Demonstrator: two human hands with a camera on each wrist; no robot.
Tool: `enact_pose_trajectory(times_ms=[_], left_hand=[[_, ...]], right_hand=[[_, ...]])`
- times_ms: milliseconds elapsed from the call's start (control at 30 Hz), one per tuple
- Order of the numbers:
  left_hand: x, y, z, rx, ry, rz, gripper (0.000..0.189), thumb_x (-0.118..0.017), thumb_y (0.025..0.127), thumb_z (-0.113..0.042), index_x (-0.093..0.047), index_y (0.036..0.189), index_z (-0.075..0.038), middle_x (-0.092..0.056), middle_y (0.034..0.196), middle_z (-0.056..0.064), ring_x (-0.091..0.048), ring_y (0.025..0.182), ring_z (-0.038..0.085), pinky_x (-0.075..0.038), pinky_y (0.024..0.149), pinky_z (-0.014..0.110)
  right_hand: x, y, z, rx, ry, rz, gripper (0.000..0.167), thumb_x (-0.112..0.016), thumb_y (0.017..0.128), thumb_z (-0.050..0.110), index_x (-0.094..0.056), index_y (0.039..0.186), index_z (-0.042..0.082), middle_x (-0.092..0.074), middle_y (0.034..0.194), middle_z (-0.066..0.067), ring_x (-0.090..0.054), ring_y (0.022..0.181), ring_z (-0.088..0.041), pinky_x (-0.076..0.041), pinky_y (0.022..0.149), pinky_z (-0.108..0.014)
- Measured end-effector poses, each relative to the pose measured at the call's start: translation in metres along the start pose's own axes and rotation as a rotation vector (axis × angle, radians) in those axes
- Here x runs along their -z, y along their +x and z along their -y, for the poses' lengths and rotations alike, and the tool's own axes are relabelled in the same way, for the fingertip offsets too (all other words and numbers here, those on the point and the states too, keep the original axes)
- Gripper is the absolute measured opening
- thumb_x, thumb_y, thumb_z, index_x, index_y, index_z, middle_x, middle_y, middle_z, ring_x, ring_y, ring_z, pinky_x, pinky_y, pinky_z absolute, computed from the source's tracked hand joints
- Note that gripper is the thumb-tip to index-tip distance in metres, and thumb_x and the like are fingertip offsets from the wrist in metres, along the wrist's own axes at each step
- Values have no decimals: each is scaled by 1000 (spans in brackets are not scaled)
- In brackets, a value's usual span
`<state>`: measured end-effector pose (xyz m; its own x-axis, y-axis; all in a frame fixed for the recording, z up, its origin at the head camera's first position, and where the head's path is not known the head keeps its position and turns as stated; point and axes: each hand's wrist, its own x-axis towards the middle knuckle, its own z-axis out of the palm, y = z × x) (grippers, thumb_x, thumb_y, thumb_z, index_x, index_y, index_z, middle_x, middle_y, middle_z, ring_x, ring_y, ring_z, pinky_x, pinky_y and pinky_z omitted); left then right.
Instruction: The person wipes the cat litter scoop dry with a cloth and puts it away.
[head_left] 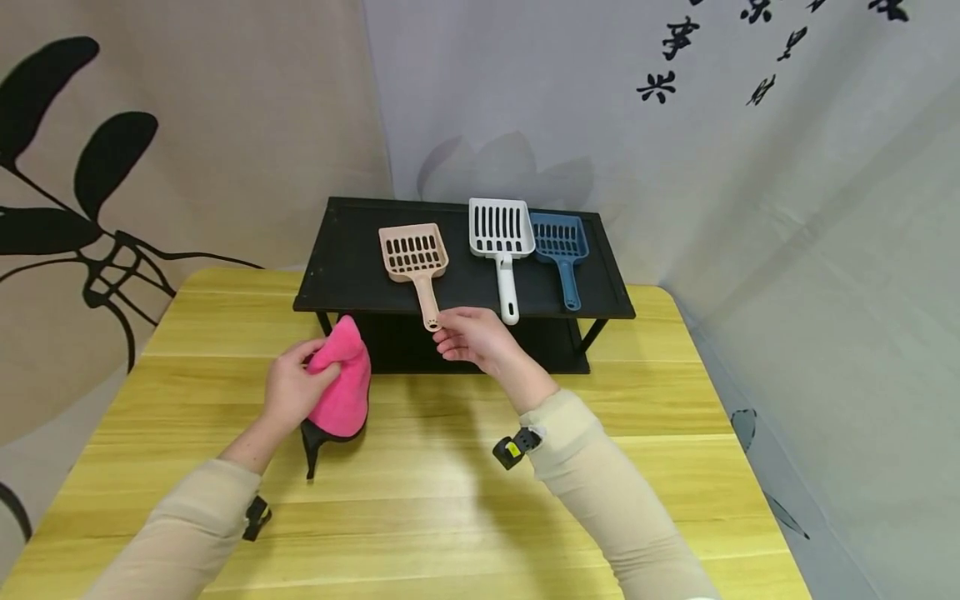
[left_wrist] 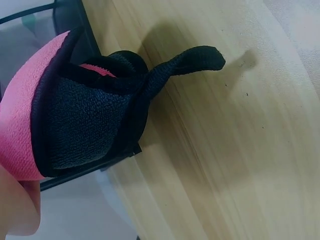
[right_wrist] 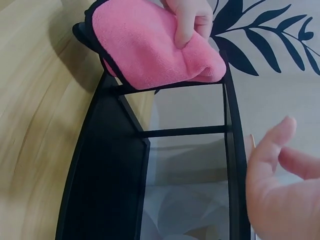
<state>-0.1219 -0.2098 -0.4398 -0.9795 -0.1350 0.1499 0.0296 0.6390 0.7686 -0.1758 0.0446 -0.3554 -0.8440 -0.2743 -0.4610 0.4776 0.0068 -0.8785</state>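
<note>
In the head view my left hand (head_left: 294, 390) grips a pink cloth (head_left: 347, 387) with dark backing and black edging, bunched up at the shelf's front left. The cloth's dark loop (left_wrist: 197, 59) sticks out over the table in the left wrist view. My right hand (head_left: 476, 340) has its fingertips at the handle end of a beige litter scoop (head_left: 424, 287), seemingly pinching it. That scoop lies on the left part of a black shelf (head_left: 352, 275). Right of it lie a white litter scoop (head_left: 507, 287) and a blue litter scoop (head_left: 567, 279), side by side.
The shelf stands on a yellow wood-grain table (head_left: 420, 500), towards its back edge. Below its top is a lower black board (right_wrist: 107, 165). A pale printed curtain (head_left: 262, 125) hangs behind the table.
</note>
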Motion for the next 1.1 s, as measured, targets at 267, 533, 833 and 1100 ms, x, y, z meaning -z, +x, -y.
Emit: enact_pose_trajectory(times_ms=[267,533,833,1100], left_hand=[[3,-2,2,28,-14,2,38,-65,83,-9,-60,119,4,-61,117,24,-58,97,31,-37,67,7],[5,-3,5,25,-3,-13,37,-66,83,-9,-61,117,4,-62,116,24,-59,97,31,-37,67,8],[7,-4,7,36,-1,-22,36,-66,83,-9,-61,116,4,-62,115,24,-59,98,32,-36,68,8],[14,-4,8,67,-26,-17,38,-65,83,-9,-60,119,5,-60,118,25,-58,100,32,-36,66,5]], right_hand=[[-7,4,1,38,56,-60,30,-51,95,6,-54,121,-8,-61,66,-2,-59,52,-8,-52,53,-20],[-16,6,5,44,110,-136,29,-52,93,5,-54,120,-7,-61,66,-4,-62,53,-9,-53,53,-21],[-19,12,9,28,112,-193,29,-52,93,4,-55,120,-6,-61,68,-5,-62,54,-11,-53,53,-21],[-14,12,13,4,75,-167,33,-52,94,7,-50,127,0,-62,83,-9,-64,60,-12,-55,58,-24]])
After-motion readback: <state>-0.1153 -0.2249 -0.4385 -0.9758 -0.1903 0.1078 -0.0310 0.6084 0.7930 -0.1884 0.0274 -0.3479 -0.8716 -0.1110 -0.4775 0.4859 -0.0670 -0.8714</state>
